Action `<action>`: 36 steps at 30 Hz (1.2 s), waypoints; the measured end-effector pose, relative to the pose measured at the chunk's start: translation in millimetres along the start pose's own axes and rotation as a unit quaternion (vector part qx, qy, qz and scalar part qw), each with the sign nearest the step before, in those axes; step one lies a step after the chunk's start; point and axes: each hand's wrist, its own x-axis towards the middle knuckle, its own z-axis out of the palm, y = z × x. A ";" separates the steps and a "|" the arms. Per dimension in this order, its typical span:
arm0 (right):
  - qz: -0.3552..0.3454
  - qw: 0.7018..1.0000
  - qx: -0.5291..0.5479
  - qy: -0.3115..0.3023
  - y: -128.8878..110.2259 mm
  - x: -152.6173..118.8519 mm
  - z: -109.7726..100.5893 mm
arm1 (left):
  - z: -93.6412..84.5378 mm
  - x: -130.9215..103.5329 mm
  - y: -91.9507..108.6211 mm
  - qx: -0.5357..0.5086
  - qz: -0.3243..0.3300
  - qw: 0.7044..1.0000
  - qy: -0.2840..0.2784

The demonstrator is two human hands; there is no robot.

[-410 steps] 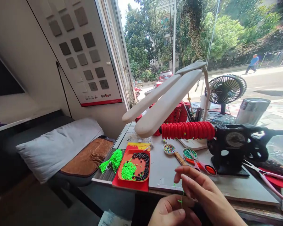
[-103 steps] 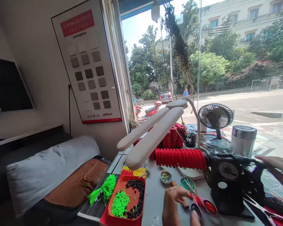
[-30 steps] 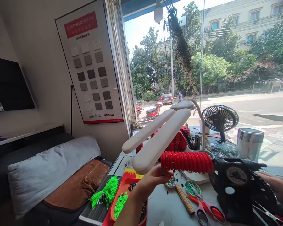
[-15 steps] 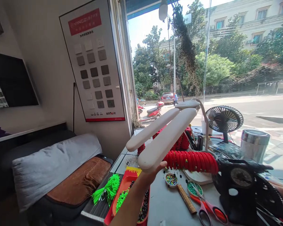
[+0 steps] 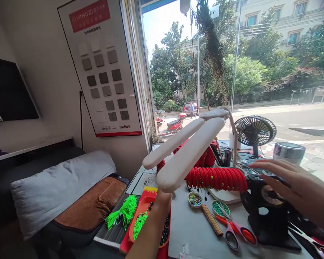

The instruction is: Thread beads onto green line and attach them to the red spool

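Note:
My left arm reaches up from the bottom edge. My left hand [image 5: 162,198] sits under the near end of the white two-bar desk lamp [image 5: 187,154], which hides its fingers. That hand is close to the left end of the red spool row [image 5: 216,178] on the black hand-crank machine [image 5: 267,212]. My right hand [image 5: 295,187] hovers flat over the top of this machine with fingers spread and nothing in it.
On the grey table [image 5: 194,233] lie a red tray [image 5: 140,230] of green tubes and black beads, a green tassel bundle [image 5: 122,214], two small bead dishes [image 5: 194,199], red scissors [image 5: 236,232] and a wooden stick [image 5: 212,225]. A black fan [image 5: 255,131] and steel canister [image 5: 288,153] stand behind.
My right hand has risen from the machine's right side to spread over its top. My left hand has slipped further under the lamp's end. The view has shifted slightly.

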 end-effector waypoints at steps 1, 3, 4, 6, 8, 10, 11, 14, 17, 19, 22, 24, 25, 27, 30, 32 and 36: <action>-0.015 0.999 0.020 -0.029 -21.7 13.5 5.3 | 0.5 0.6 -2.7 0.006 -0.019 1.000 -0.009; -0.028 0.995 0.052 -0.078 -53.4 36.5 18.7 | 1.3 1.9 -6.6 0.023 -0.055 0.998 -0.032; -0.031 0.993 0.064 -0.092 -62.3 45.3 25.7 | 0.9 2.0 -7.4 0.030 -0.068 0.996 -0.041; -0.032 0.990 0.078 -0.109 -67.6 57.5 38.5 | -2.5 0.1 -7.1 0.038 -0.081 0.995 -0.052; -0.028 0.988 0.090 -0.124 -63.1 63.6 47.5 | -7.9 -3.6 -5.8 0.036 -0.088 0.994 -0.061; -0.016 0.984 0.100 -0.145 -57.4 66.2 51.6 | -12.2 -5.6 -5.8 0.028 -0.093 0.992 -0.075; -0.011 0.982 0.104 -0.157 -55.8 67.0 51.9 | -13.0 -4.9 -6.9 0.022 -0.095 0.992 -0.085; -0.005 0.977 0.107 -0.185 -57.1 68.9 48.6 | -7.5 3.7 -15.5 0.001 -0.112 0.985 -0.131; 0.002 0.976 0.101 -0.192 -61.3 70.0 45.3 | 5.8 12.7 -27.5 -0.016 -0.153 0.966 -0.208; 0.007 0.978 0.094 -0.188 -62.5 69.9 44.9 | 14.3 12.8 -32.8 -0.026 -0.178 0.948 -0.262; 0.005 0.979 0.092 -0.184 -62.3 69.2 45.8 | 22.5 4.5 -32.0 -0.045 -0.188 0.928 -0.317; 0.005 0.979 0.093 -0.183 -62.3 68.8 45.9 | 25.7 -2.4 -26.5 -0.056 -0.183 0.921 -0.339; 0.006 0.979 0.092 -0.182 -62.6 68.7 45.7 | 27.2 -5.2 -23.2 -0.060 -0.181 0.919 -0.345; 0.008 0.980 0.090 -0.180 -63.6 68.6 45.0 | 30.4 -9.1 -17.2 -0.066 -0.178 0.917 -0.350; 0.007 0.980 0.086 -0.178 -65.0 68.2 44.0 | 34.8 -10.7 -13.2 -0.067 -0.166 0.918 -0.354; 0.005 0.981 0.084 -0.177 -65.4 67.9 43.7 | 36.3 -9.9 -14.4 -0.061 -0.147 0.920 -0.359; 0.003 0.981 0.078 -0.176 -64.9 67.9 44.6 | 34.9 -4.2 -23.3 -0.020 -0.116 0.930 -0.349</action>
